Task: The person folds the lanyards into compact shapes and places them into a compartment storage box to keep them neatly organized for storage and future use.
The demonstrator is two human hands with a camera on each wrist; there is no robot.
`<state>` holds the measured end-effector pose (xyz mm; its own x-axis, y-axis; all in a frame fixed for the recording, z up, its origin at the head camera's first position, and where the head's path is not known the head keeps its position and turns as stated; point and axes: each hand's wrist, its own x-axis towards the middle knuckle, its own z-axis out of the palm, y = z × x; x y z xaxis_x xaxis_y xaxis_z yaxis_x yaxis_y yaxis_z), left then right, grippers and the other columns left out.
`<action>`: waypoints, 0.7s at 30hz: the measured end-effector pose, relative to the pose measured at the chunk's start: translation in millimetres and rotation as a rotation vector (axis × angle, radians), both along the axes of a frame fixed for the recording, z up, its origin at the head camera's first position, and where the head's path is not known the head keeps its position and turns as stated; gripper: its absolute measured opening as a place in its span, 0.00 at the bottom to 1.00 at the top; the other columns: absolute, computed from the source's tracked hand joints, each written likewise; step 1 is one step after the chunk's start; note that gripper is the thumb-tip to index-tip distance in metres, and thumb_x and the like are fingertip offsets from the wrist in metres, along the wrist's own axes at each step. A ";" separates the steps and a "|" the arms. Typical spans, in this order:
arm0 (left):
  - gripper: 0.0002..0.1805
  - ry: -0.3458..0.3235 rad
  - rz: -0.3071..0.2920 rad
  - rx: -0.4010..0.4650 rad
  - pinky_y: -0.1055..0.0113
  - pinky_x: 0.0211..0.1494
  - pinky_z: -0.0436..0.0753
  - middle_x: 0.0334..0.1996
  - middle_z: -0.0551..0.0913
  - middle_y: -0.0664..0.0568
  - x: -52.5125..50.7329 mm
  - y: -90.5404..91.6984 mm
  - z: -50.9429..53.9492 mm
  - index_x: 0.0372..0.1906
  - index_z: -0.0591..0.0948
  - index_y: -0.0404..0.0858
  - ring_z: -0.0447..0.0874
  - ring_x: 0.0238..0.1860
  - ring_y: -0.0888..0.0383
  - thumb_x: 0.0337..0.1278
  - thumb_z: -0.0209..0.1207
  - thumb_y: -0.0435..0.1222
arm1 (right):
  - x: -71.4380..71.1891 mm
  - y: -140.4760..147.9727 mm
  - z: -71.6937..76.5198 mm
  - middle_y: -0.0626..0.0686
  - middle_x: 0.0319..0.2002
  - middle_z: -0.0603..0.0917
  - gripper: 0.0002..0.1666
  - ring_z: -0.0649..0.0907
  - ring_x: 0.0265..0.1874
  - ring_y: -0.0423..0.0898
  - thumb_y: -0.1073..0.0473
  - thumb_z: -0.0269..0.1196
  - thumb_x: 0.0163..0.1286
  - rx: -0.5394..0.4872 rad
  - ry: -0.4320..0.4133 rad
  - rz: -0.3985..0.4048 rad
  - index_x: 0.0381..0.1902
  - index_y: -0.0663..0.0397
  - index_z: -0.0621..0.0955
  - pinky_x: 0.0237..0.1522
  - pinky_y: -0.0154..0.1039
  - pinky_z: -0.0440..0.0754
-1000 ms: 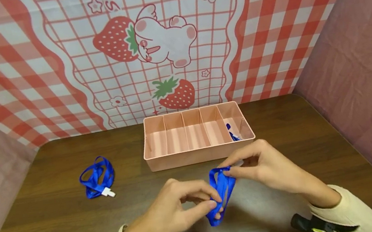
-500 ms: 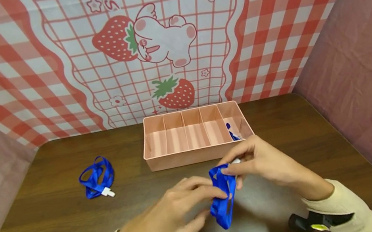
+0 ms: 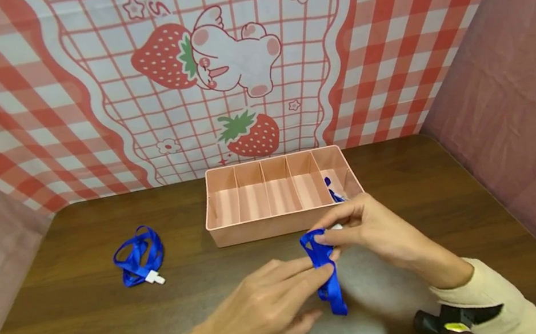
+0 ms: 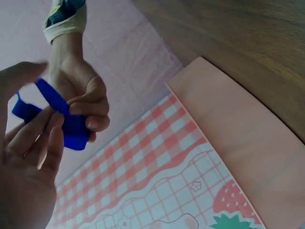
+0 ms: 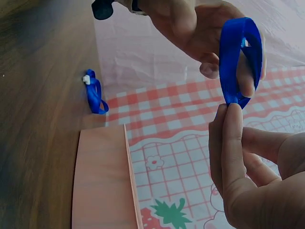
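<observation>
My right hand (image 3: 390,238) pinches one end of a folded blue lanyard (image 3: 334,293) between thumb and fingers, in front of the box, with a bit of white clip (image 3: 336,227) showing beside the fingertips. My left hand (image 3: 264,312) touches the hanging loops with extended fingers, its thumb apart from the ribbon. In the right wrist view, a finger of the left hand (image 5: 205,33) lies within the blue loop (image 5: 230,57), above the pinching fingers of the right hand (image 5: 257,176). The left wrist view shows both hands at the bunched ribbon (image 4: 75,131).
A pink box (image 3: 277,226) with several compartments stands behind the hands; its rightmost compartment holds something blue and white (image 3: 336,196). Another coiled blue lanyard (image 3: 133,263) with a white clip (image 3: 154,277) lies on the table at left. A patterned cloth (image 3: 253,65) hangs behind.
My left hand has let go of its pinch on the loops, and its fingers have straightened and shifted right against them. My right hand has risen slightly, still pinching the lanyard, whose lower end has swung right.
</observation>
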<state>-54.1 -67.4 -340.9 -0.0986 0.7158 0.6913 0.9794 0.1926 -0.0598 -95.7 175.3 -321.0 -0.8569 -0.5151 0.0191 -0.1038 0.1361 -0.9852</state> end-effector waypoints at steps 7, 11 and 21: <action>0.23 0.199 0.051 0.106 0.69 0.46 0.83 0.47 0.87 0.46 -0.1 4.4 -4.0 0.50 0.81 0.28 0.85 0.49 0.56 0.63 0.65 0.45 | -1.3 -2.9 -5.7 0.61 0.36 0.88 0.10 0.87 0.25 0.46 0.66 0.65 0.68 -0.037 -0.014 0.017 0.43 0.70 0.85 0.34 0.47 0.87; 0.12 0.197 0.036 0.168 0.70 0.42 0.82 0.38 0.88 0.49 -1.7 5.9 -2.6 0.44 0.84 0.30 0.85 0.41 0.57 0.70 0.58 0.36 | -0.6 -5.3 -9.3 0.61 0.36 0.88 0.09 0.87 0.24 0.47 0.67 0.65 0.68 -0.047 0.014 0.037 0.42 0.69 0.85 0.33 0.47 0.87; 0.04 -0.397 0.079 0.183 0.82 0.39 0.71 0.33 0.76 0.60 -2.6 5.5 8.0 0.34 0.83 0.42 0.72 0.36 0.67 0.66 0.62 0.33 | 17.3 -11.6 -6.6 0.51 0.35 0.89 0.08 0.87 0.25 0.47 0.67 0.65 0.68 0.007 0.262 -0.013 0.42 0.56 0.88 0.27 0.44 0.86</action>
<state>-56.7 -61.9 -332.9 -0.4313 0.5646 0.7037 0.9016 0.2401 0.3599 -78.3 163.8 -327.6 -0.8297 -0.5051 0.2375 -0.3531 0.1454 -0.9242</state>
